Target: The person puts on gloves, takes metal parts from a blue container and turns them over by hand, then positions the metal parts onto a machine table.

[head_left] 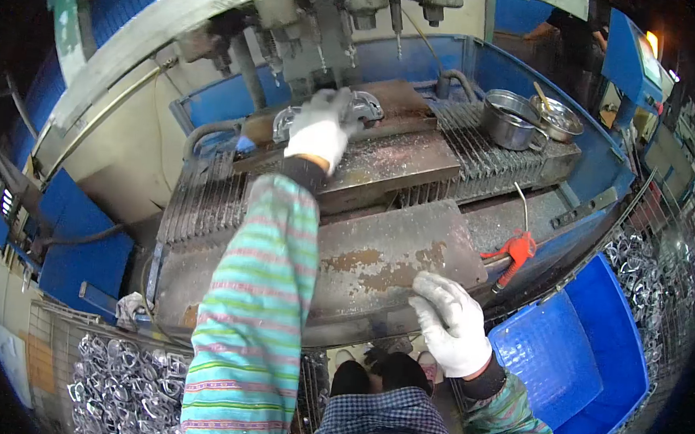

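Note:
My left hand [321,132], in a white glove with a dark-soiled front, reaches to the fixture on the machine bed below the drill heads. Its fingers are smeared by motion and partly cover a silvery curved metal part [364,107], whose ends show on both sides. Near the front edge of the worn metal plate [393,248], my right hand [450,323] hovers in a white glove, fingers loosely bent and apart, with nothing in it. Several drill bits [399,47] hang from the spindles above the fixture.
A red air gun [516,249] lies right of the plate. Behind it stand a metal pot [512,130] and a pan [560,119]. A blue bin [570,350] is at lower right. Metal parts [126,386] are heaped at lower left. Another person [569,36] stands at the back right.

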`<action>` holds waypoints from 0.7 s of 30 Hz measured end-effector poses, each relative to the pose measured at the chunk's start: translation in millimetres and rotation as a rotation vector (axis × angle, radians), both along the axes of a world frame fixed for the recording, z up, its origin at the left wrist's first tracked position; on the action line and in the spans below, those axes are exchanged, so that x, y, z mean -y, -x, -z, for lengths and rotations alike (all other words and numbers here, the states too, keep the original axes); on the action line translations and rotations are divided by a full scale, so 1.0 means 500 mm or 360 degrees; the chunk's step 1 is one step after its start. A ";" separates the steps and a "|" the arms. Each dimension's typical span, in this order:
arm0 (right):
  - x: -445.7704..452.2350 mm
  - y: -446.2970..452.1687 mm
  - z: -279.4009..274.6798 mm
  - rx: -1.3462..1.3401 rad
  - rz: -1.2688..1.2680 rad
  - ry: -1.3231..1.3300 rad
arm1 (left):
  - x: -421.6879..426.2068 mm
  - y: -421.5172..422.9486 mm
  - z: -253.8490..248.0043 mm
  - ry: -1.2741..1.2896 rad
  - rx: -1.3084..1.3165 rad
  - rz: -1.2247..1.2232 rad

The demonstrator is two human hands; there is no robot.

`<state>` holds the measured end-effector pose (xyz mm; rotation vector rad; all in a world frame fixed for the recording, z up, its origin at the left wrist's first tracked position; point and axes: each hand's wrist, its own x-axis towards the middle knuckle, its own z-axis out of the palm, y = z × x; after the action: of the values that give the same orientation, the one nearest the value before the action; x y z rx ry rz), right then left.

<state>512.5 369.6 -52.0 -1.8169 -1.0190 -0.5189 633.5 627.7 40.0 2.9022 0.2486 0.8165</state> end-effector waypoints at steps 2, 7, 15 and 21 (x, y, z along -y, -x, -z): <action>0.016 0.022 0.009 -0.0027 0.0056 -0.0071 | 0.018 0.081 0.037 0.0084 0.0155 0.0221; 0.037 0.067 0.018 -0.0066 0.0012 -0.0098 | 0.114 0.303 0.126 0.0096 0.0312 0.0731; 0.047 0.107 0.017 -0.0285 0.0007 0.0045 | 0.215 0.507 0.241 0.0731 0.0136 0.0542; 0.041 0.101 0.034 -0.0219 -0.0031 0.0195 | 0.219 0.555 0.303 0.1182 0.0117 0.0346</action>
<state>461.8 349.3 -68.8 -1.9204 -0.9912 -0.3209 355.9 518.1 -111.5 2.1542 0.1741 0.6179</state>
